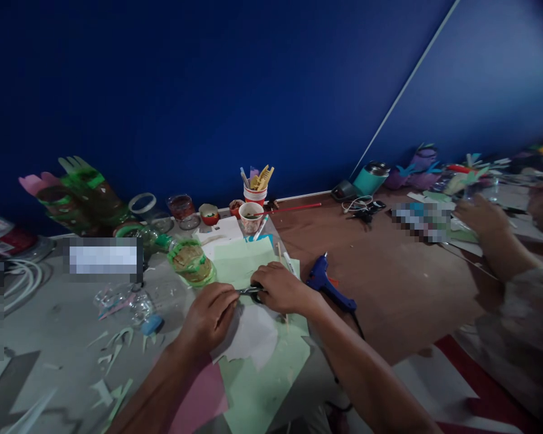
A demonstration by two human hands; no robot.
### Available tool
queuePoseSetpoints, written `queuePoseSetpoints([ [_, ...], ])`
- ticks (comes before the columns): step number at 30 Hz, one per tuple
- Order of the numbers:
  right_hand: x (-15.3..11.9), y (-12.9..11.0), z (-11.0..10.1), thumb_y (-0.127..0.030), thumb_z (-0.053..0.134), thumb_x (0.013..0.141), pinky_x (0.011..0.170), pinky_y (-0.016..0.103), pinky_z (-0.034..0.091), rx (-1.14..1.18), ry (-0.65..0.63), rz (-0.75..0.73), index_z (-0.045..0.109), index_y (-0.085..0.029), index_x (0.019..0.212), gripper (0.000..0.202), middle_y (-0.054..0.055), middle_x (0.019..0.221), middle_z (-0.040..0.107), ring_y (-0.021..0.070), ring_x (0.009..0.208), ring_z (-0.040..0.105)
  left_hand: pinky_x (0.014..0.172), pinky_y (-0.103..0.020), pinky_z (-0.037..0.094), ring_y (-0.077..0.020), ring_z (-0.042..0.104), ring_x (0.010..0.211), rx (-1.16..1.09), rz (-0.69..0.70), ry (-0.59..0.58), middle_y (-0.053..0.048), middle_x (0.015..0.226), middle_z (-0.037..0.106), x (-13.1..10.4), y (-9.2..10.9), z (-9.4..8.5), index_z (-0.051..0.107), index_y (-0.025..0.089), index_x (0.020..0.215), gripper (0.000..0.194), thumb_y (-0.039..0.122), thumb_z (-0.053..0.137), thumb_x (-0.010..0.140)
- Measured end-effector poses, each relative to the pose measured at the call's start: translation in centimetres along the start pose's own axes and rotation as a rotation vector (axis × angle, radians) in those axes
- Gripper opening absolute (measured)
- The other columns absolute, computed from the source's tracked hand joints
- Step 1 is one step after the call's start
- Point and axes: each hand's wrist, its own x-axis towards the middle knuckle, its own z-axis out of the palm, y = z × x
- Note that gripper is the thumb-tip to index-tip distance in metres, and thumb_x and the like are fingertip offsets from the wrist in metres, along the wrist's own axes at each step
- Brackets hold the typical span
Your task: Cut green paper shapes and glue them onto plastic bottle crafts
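Observation:
My right hand [280, 288] is closed round the dark handles of a pair of scissors [250, 291]. The blades point left, and their ends meet the closed fingers of my left hand [215, 313]; any small piece between those fingers is hidden. Below both hands lie a torn white paper [248, 334], green paper sheets [266, 383] and a pink sheet [199, 401]. Just beyond my left hand, a cut plastic bottle [190, 262] with green and brown colouring rests on its side.
Right of my hands is a blue glue gun [328, 282]. Paper cups [250, 218] and painted containers stand along the wall. Paper scraps [113, 355] and clear plastic pieces [140, 307] litter the left side. Another person's hand [482, 217] is at the right, near a teal bottle [371, 178].

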Motion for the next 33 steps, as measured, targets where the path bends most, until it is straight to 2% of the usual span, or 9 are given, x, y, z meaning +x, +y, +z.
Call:
queuePoseSetpoints([
  [8, -0.2, 1.0, -0.7, -0.011, 0.057, 0.076, 0.093, 0.032, 0.031, 0.093, 0.02, 0.014, 0.062, -0.015, 0.09, 0.015, 0.006, 0.094, 0.067, 0.0193, 0.092, 0.058, 0.077, -0.033, 0.05, -0.019, 0.06, 0.087, -0.045, 0.071, -0.218, -0.009, 0.091, 0.068, 0.1, 1.5, 0.6, 0.064, 0.017, 0.094, 0.016, 0.015, 0.05, 0.087],
  [14, -0.3, 1.1, -1.1, -0.009, 0.057, 0.075, 0.089, 0.031, 0.032, 0.109, -0.011, 0.031, 0.062, -0.015, 0.086, 0.014, 0.005, 0.091, 0.067, 0.0189, 0.092, 0.057, 0.075, -0.037, 0.048, -0.0205, 0.057, 0.085, -0.016, -0.005, -0.319, -0.009, 0.091, 0.065, 0.2, 1.3, 0.9, 0.063, 0.017, 0.092, 0.015, 0.016, 0.049, 0.087],
  [18, -0.1, 1.3, -0.7, -0.009, 0.057, 0.075, 0.091, 0.032, 0.03, 0.106, 0.003, 0.034, 0.062, -0.015, 0.088, 0.016, 0.005, 0.092, 0.067, 0.0186, 0.093, 0.057, 0.076, -0.04, 0.046, -0.0218, 0.055, 0.086, -0.005, -0.018, -0.367, -0.009, 0.093, 0.063, 0.3, 1.3, 1.0, 0.063, 0.017, 0.094, 0.014, 0.018, 0.051, 0.087],
  [24, -0.3, 0.6, 0.3, -0.02, 0.06, 0.078, 0.095, 0.037, 0.027, -0.04, -0.008, 0.061, 0.061, -0.016, 0.098, 0.02, 0.008, 0.1, 0.065, 0.0224, 0.099, 0.057, 0.077, -0.039, 0.046, -0.0217, 0.055, 0.087, 0.01, -0.008, -0.407, -0.008, 0.092, 0.063, 0.3, 1.7, 0.9, 0.062, 0.017, 0.093, 0.012, 0.018, 0.052, 0.086],
  [26, -0.4, 0.2, 0.4, -0.016, 0.057, 0.078, 0.096, 0.039, 0.025, -0.108, -0.003, 0.078, 0.06, -0.016, 0.098, 0.02, 0.009, 0.099, 0.065, 0.0232, 0.1, 0.057, 0.076, -0.039, 0.046, -0.0212, 0.056, 0.086, 0.023, -0.003, -0.402, -0.008, 0.091, 0.063, 0.4, 1.7, 0.8, 0.062, 0.018, 0.091, 0.012, 0.018, 0.052, 0.087],
  [29, -0.3, 0.2, 0.3, -0.01, 0.054, 0.077, 0.094, 0.036, 0.027, -0.134, -0.006, 0.075, 0.06, -0.015, 0.097, 0.022, 0.009, 0.098, 0.065, 0.0225, 0.098, 0.057, 0.074, -0.037, 0.047, -0.0203, 0.057, 0.083, 0.071, -0.012, -0.331, -0.008, 0.09, 0.064, 0.3, 1.2, 0.8, 0.062, 0.018, 0.088, 0.012, 0.017, 0.05, 0.087],
  [33, -0.2, 0.9, -0.2, -0.014, 0.058, 0.077, 0.089, 0.032, 0.031, -0.022, -0.027, 0.029, 0.06, -0.015, 0.098, 0.022, 0.008, 0.099, 0.065, 0.021, 0.097, 0.057, 0.077, -0.038, 0.049, -0.0216, 0.059, 0.087, 0.182, -0.064, -0.239, -0.009, 0.096, 0.065, 0.0, -0.2, 0.8, 0.062, 0.017, 0.094, 0.014, 0.018, 0.05, 0.086],
])
